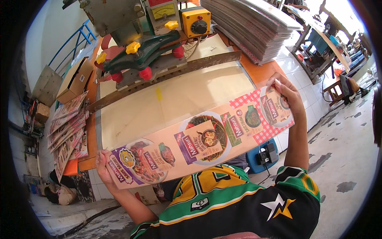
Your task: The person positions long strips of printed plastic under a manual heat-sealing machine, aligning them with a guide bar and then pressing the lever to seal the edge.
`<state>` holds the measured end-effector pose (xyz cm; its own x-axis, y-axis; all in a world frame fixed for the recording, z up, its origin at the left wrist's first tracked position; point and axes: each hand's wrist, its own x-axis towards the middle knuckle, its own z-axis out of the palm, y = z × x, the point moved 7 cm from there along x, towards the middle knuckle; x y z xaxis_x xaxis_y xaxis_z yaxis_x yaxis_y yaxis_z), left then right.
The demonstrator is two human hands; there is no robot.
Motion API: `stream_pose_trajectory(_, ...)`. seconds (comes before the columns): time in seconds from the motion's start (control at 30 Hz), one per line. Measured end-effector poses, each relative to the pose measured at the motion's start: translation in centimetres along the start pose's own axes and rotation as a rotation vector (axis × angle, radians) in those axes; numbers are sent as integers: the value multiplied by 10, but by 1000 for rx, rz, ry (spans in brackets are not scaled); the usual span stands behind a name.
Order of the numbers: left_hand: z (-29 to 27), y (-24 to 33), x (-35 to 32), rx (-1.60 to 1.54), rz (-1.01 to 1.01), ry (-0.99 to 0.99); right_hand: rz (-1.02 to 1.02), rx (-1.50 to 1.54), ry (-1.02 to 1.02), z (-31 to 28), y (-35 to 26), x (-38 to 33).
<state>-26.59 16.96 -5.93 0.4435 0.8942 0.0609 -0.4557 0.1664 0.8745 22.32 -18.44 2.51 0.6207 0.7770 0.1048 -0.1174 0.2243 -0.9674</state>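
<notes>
A long printed sheet (218,137) with food pictures and a red checked end is stretched between my hands, slanting up to the right. My left hand (104,169) grips its lower left corner, thumb on top. At the upper right end, my right hand (290,95) pinches the edge, where a clear glossy layer shows. The sheet hangs over the front of a cream-covered work plate (159,105). Beyond it a long metal bar (167,75) crosses the plate, beneath a green press head (141,55) with yellow knobs and red feet.
A tall stack of sheets (248,30) stands at the back right, near a yellow control box (195,23) with a black dial. On the left lie fanned printed sheets (67,133) and an open cardboard box (74,81). A blue case (264,157) sits below the right side.
</notes>
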Motion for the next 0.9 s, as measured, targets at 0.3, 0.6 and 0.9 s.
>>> stream_pose_trajectory(0.3,-2,2,6,156,-8,-82,59,-103,-64,-3,13,-2)
stream_pose_trajectory(0.6,-15,55,37,692,208,-136,53,-463,-143,1,4,13)
stream_pose_trajectory(0.9,-34,46,54,680,376,-125,-214,-475,-66,2,18,27)
